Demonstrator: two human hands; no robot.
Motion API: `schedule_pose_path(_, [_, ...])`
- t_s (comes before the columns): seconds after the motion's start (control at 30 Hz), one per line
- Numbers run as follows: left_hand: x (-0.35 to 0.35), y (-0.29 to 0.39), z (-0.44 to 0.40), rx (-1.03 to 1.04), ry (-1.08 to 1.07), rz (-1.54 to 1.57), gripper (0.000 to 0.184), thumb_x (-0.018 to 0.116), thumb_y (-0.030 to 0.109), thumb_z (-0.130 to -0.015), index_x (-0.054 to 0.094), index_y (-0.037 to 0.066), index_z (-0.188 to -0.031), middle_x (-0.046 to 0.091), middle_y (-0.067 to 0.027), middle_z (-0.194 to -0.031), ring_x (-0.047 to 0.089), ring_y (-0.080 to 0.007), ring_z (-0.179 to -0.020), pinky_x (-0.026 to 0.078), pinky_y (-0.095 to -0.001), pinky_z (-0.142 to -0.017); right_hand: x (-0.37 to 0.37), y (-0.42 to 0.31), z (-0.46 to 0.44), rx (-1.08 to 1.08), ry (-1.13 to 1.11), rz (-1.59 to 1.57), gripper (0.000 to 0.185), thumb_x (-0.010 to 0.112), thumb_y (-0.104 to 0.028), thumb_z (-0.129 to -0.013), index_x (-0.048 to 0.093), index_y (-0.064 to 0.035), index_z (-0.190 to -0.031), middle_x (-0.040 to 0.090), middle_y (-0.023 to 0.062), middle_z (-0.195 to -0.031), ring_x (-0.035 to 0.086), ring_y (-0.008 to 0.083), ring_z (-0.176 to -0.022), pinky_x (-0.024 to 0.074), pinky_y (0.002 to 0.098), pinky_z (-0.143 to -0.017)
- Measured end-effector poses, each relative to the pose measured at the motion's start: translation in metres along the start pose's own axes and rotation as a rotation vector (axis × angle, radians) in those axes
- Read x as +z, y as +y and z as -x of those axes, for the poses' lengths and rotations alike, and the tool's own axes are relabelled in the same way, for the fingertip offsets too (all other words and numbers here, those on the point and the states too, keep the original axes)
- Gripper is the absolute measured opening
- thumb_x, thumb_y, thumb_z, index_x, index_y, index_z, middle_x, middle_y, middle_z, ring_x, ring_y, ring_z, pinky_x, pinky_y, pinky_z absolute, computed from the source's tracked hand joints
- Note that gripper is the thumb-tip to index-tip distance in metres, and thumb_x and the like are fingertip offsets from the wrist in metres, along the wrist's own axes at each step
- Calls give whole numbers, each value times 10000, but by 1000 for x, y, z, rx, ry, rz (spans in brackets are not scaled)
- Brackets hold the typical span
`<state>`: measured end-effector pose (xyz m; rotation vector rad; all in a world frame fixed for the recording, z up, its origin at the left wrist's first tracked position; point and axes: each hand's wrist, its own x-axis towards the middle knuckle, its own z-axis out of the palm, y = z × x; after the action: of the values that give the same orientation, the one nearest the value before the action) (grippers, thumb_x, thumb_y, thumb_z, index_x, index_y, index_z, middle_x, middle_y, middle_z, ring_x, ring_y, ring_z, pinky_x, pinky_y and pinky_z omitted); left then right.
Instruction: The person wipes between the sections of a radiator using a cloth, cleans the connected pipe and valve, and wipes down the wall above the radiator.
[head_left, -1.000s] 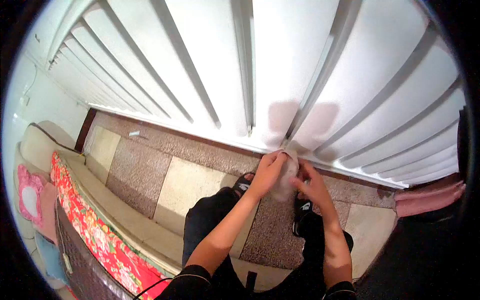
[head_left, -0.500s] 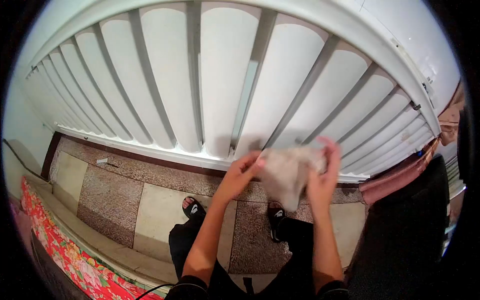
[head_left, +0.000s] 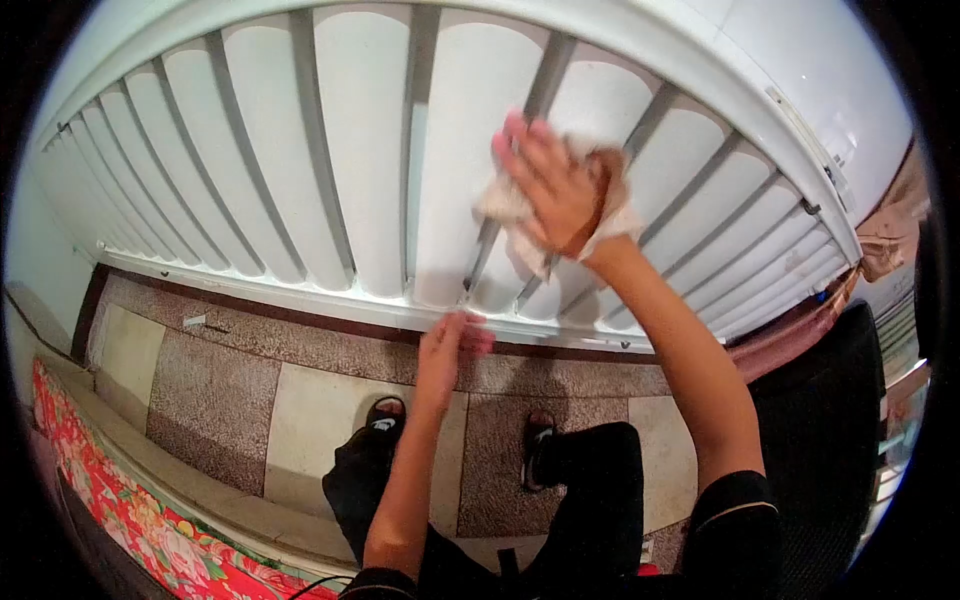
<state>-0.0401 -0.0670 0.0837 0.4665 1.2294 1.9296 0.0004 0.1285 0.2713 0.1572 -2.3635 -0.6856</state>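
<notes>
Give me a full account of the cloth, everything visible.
The cloth is beige, thin and soft-looking, bunched and creased, with uneven edges and a darker, shadowed patch near its upper right. It appears to lie against the upright white ribbed panel, across several ribs. The right hand covers its middle, fingers reaching past its upper left edge. Blur hides any weave or stitching.

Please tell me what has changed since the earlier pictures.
The cloth has moved up from the base of the white panel and lies under the right hand alone. The left hand has let go, down near the base. The sandals remain on the floor.
</notes>
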Motion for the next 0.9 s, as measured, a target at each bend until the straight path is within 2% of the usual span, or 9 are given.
schedule_pose_path(0.1, [-7,-43,23,-126,-5,-19,362,446,336,-1036,619,27,-1110,682,-111,-954,666,-169,-848,540,-303,-774,20,-14,22,-186,-480,286,757,476,-141,-849,206,-164,-1556,197,15,-1622,291,176,-1449,406,343,-973])
schedule_pose_path(0.23, [17,-80,46,-66,6,-401,319,482,273,-1015,554,11,-1182,657,-155,-1009,660,-285,-926,532,-396,-799,32,-26,30,-228,-216,-144,611,517,-142,-867,421,-173,-1470,379,8,-1545,402,202,-1391,423,352,-977])
schedule_pose_path(0.33, [18,-103,20,-85,29,-438,296,499,219,-991,527,9,-1199,643,-199,-1033,644,-366,-956,520,-433,-808,46,-62,51,-39,-281,-448,474,618,-126,-835,599,-151,-1308,585,22,-1338,536,265,-1242,422,389,-982])
schedule_pose_path(0.43, [-16,-141,16,-19,-4,-551,322,515,188,-964,501,16,-1235,631,-216,-1079,626,-390,-994,510,-452,-834,52,-126,68,486,-512,-870,367,467,-206,-935,621,-15,-1208,601,145,-1258,541,364,-1163,353,471,-1049])
schedule_pose_path(0.53, [-39,-154,-36,332,-125,-784,376,529,175,-939,482,25,-1281,626,-208,-1139,614,-370,-1038,502,-464,-881,108,-217,135,876,-112,-1120,322,473,-146,-908,583,17,-1164,613,161,-1094,568,300,-1060,413,389,-975])
schedule_pose_path(0.67, [-41,-152,-42,-442,-615,-1555,420,513,288,-897,582,61,-1244,618,-169,-1222,598,-352,-1091,442,-533,-925,149,-273,191,1723,-195,-1080,263,467,-175,-959,585,26,-1081,621,144,-1020,587,239,-953,465,344,-834])
schedule_pose_path(0.7, [-52,-152,-37,-650,-739,-1753,438,509,316,-887,607,70,-1235,616,-159,-1243,595,-348,-1104,427,-550,-936,150,-271,185,1742,-179,-1067,263,467,-175,-959,585,26,-1081,621,144,-1020,587,239,-953,465,344,-834])
schedule_pose_path(0.8, [-83,-93,-25,-423,-812,-1508,299,602,243,-854,700,70,-1078,648,-174,-1154,574,-374,-1135,443,-552,-918,137,-269,139,1493,-407,-1073,250,530,-188,-965,601,39,-1040,640,94,-924,578,181,-849,474,332,-744])
schedule_pose_path(0.9, [-121,-67,-8,-299,-716,-1321,265,577,181,-797,739,43,-954,684,-190,-1054,642,-370,-1004,509,-505,-857,101,-295,106,1434,-199,-951,225,582,-184,-954,646,27,-1000,678,110,-904,617,192,-830,490,354,-716])
